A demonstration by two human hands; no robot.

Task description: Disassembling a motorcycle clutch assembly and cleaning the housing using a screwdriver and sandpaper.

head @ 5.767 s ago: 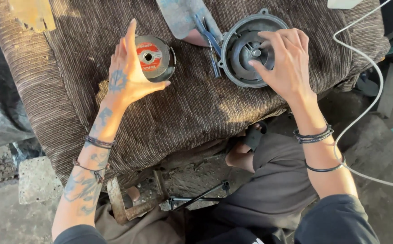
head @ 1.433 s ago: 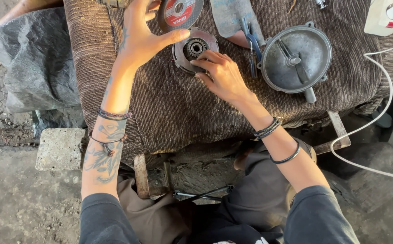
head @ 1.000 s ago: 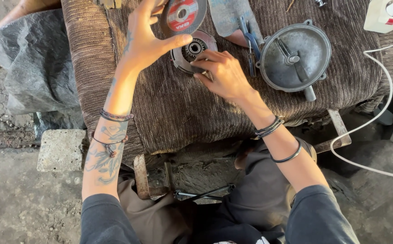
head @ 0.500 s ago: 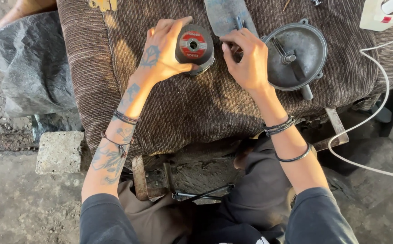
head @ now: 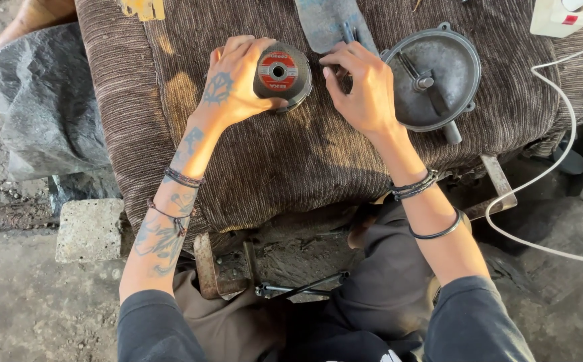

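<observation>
A round grey part with a red-labelled cutting disc point(head: 281, 72) on top sits on the brown ribbed cloth point(head: 291, 161) covering the bench. My left hand point(head: 234, 84) curls around its left side, thumb under its front edge, holding it. My right hand point(head: 362, 87) rests on the cloth just right of the disc, fingers bent toward the blue-handled pliers point(head: 346, 35); I cannot tell whether it touches them. A round grey metal cover point(head: 432, 80) with a centre stud lies right of that hand.
A flat grey metal piece point(head: 325, 23) lies at the top behind the pliers. A white socket box point(head: 563, 15) sits top right, its white cable point(head: 559, 167) looping down the right side. A concrete block point(head: 90, 228) and grey tarp point(head: 37, 114) stand left of the bench.
My left hand lowered the disc onto the grey part and now grips both. My right hand left the part's centre and moved right toward the pliers.
</observation>
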